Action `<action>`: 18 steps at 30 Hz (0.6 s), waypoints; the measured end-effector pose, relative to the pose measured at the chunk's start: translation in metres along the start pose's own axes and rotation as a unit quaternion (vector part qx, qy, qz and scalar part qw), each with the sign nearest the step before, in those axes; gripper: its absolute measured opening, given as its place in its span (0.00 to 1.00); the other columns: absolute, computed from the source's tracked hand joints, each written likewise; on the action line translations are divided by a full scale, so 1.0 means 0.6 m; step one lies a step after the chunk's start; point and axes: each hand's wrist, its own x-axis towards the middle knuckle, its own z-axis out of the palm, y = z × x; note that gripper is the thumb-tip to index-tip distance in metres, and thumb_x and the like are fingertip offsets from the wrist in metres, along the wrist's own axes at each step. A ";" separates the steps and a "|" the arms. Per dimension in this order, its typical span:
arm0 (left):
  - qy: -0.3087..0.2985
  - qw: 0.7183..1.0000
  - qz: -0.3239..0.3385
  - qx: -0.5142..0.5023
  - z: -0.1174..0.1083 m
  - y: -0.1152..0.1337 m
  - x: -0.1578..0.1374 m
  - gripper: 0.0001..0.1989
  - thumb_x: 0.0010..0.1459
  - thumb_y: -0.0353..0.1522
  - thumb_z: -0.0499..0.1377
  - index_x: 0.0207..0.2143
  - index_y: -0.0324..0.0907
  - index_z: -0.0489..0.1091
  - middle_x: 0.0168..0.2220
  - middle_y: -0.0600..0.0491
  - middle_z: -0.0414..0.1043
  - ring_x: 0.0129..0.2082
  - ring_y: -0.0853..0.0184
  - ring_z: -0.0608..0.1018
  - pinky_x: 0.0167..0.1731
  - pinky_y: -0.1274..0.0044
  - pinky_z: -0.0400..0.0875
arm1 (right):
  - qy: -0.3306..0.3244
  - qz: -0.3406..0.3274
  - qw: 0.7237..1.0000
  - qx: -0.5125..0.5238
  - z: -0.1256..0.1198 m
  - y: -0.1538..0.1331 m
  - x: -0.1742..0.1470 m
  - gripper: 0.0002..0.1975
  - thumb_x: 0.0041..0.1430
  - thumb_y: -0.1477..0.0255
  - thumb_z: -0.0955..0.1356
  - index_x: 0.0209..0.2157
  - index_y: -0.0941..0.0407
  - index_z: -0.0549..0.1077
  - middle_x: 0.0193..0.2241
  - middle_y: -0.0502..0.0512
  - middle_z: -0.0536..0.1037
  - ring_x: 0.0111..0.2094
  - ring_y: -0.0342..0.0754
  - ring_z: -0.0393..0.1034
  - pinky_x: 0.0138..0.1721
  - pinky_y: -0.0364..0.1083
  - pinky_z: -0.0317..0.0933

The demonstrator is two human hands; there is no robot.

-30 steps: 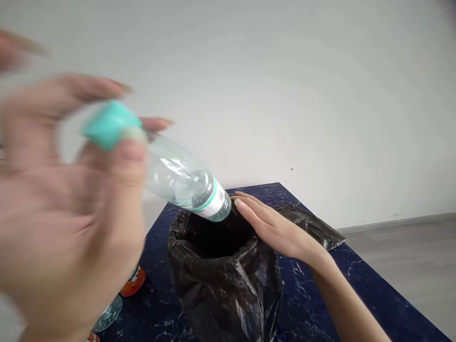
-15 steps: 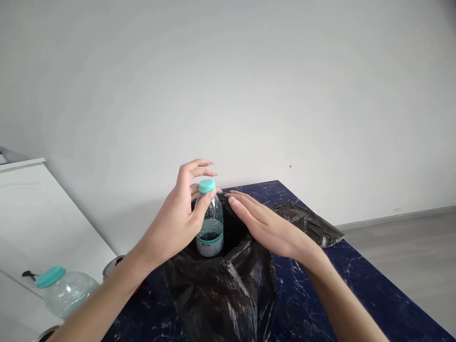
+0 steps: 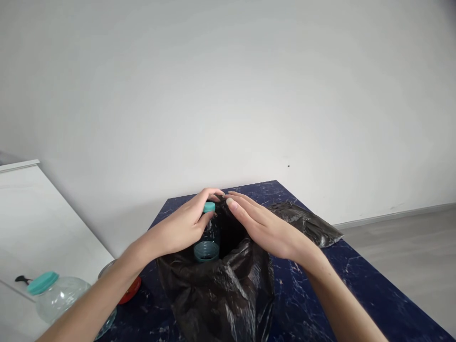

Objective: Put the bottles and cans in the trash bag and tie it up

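Note:
My left hand (image 3: 185, 223) is closed around the upper part of a clear plastic bottle (image 3: 207, 249) with a turquoise cap. The bottle stands upright inside the mouth of a black plastic bag (image 3: 223, 294), its lower end hidden behind the near rim. At the right side of the opening, my right hand (image 3: 265, 225) holds the bag's rim between thumb and straight fingers. The fingertips of both hands come close together at the far side of the mouth.
A larger clear bottle (image 3: 62, 294) with a turquoise lid lies tilted at the lower left. A red can (image 3: 131, 290) sits partly behind my left forearm. Another black bag (image 3: 306, 223) lies flat on the dark blue marbled table (image 3: 306, 294), which stands by a white wall.
My left hand has moved down, lowering the bottle deeper into the bag, and its fingers have come down over the cap. My right hand has stayed at the rim.

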 end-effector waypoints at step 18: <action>0.301 0.943 -0.117 0.083 -0.011 0.019 -0.134 0.15 0.74 0.47 0.55 0.56 0.56 0.75 0.57 0.57 0.81 0.52 0.54 0.84 0.37 0.70 0.80 | 0.086 0.027 0.996 -0.028 0.003 -0.014 -0.002 0.30 0.77 0.46 0.57 0.65 0.49 0.74 0.69 0.57 0.73 0.71 0.59 0.65 0.73 0.62 0.58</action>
